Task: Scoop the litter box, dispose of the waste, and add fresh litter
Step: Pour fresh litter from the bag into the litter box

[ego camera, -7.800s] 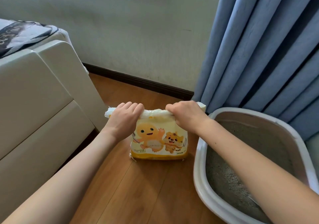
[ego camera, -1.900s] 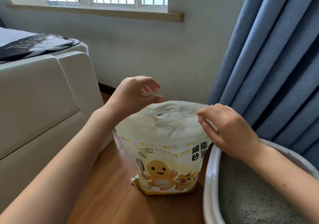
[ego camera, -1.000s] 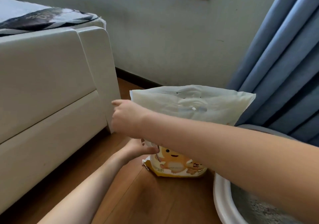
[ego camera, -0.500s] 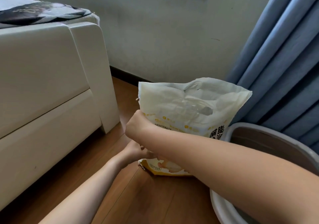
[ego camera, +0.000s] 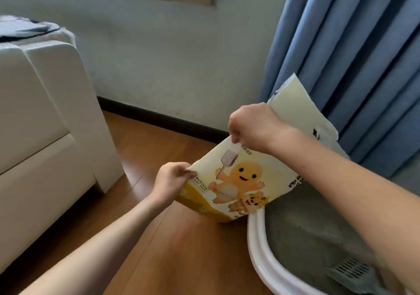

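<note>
Tipping the litter bag over the box

Your blue curtain (ego camera: 354, 67) hangs behind the white, round-rimmed litter box (ego camera: 256, 244) of grey litter. Above its rim tilts the glossy cream-and-yellow litter bag (ego camera: 241, 181), printed with cartoon animals and a scoop; its writing is unreadable. Your right hand (ego camera: 252, 126) clenches its upper edge, your left hand (ego camera: 172, 181) pinches its corner. A grey slotted scoop (ego camera: 354, 274) lies inside.

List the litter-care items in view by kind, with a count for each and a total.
Litter bag, held by the left hand and right hand: 1
Litter box: 1
Grey scoop lying in the box: 1
Total: 3
</note>
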`<state>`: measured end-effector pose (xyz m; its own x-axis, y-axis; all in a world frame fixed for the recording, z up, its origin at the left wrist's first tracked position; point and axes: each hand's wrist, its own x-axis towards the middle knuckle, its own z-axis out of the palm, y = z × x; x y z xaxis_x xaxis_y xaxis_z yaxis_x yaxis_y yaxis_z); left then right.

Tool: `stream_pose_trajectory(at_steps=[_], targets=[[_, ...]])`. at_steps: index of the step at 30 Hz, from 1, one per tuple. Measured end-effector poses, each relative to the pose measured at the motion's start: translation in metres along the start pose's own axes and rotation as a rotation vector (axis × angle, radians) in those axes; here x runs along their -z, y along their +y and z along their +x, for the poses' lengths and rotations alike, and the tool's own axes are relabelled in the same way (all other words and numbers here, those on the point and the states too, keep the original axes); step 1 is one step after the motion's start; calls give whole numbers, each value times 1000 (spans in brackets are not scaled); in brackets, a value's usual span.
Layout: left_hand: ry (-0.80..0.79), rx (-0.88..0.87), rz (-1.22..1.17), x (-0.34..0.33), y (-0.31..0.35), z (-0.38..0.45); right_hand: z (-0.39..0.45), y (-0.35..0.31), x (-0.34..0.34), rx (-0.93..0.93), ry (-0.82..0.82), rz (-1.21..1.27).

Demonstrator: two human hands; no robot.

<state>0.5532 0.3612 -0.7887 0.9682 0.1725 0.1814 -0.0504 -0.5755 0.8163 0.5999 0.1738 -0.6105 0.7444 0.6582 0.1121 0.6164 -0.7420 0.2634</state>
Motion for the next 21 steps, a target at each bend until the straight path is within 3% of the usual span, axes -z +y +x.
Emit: stream_pose_trajectory(at_steps=[7,14,21], targets=[[-117,-197,256,10,76,43,-52,78,-5,-202,128,311],[-353,-315,569,7,158,86,-88,126,-17,-406,180,590],[-314,-355,621,-26,163,84,-107,144,-47,-516,177,737]])
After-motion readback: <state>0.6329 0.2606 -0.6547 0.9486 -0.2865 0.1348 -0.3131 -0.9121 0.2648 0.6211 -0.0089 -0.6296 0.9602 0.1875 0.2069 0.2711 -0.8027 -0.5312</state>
